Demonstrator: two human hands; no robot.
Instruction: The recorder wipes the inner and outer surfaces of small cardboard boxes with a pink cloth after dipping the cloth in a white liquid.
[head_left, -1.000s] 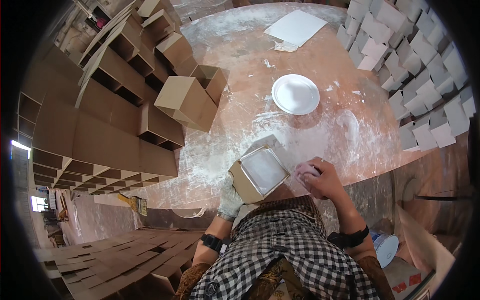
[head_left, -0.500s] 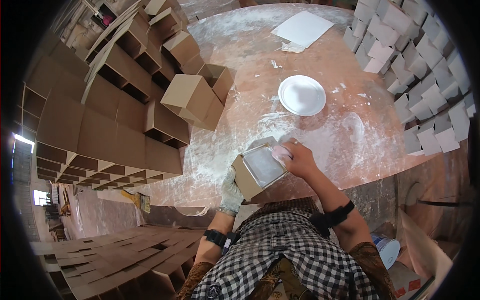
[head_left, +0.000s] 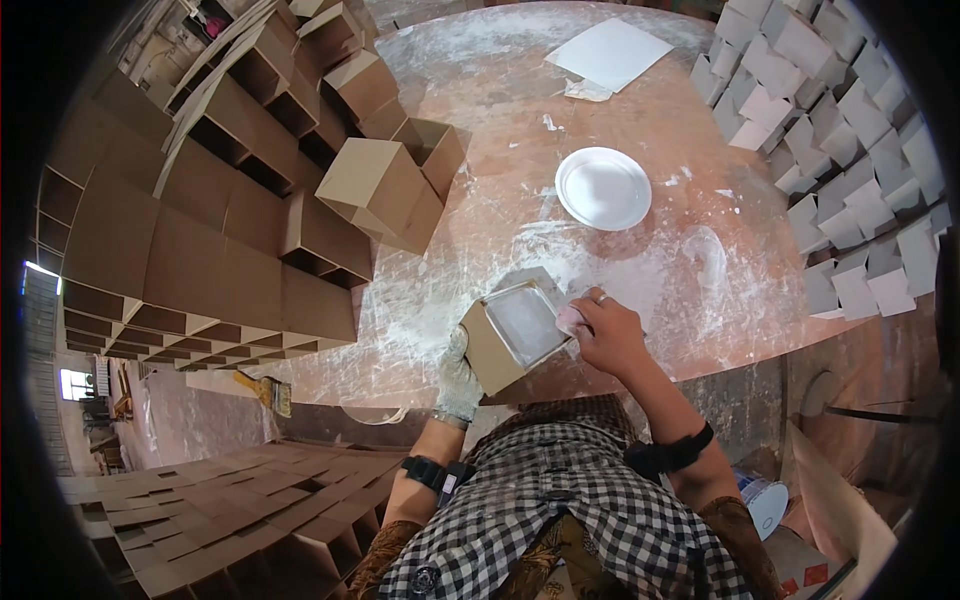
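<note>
While the gloved left hand (head_left: 458,375) grips the lower left corner of a small cardboard box (head_left: 515,330) from beneath, the box sits tilted just below the middle of the frame, its whitened face turned upward. At the box's right edge the bare right hand (head_left: 610,335) is closed around a small pale pad (head_left: 571,318) pressed against that white face; a ring shows on one finger. Box and hands hang over the near edge of a round, reddish counter (head_left: 500,110) dusted with white powder. Above and to the right of the box a white plate (head_left: 603,188) lies on the counter, well apart from it. Farther up, near the top of the frame, rests a white sheet (head_left: 610,52). Stacked brown boxes (head_left: 250,200) fill the left side, and rows of white-coated boxes (head_left: 850,150) line the right. A brush (head_left: 268,390) lies at lower left beyond the counter's rim.
</note>
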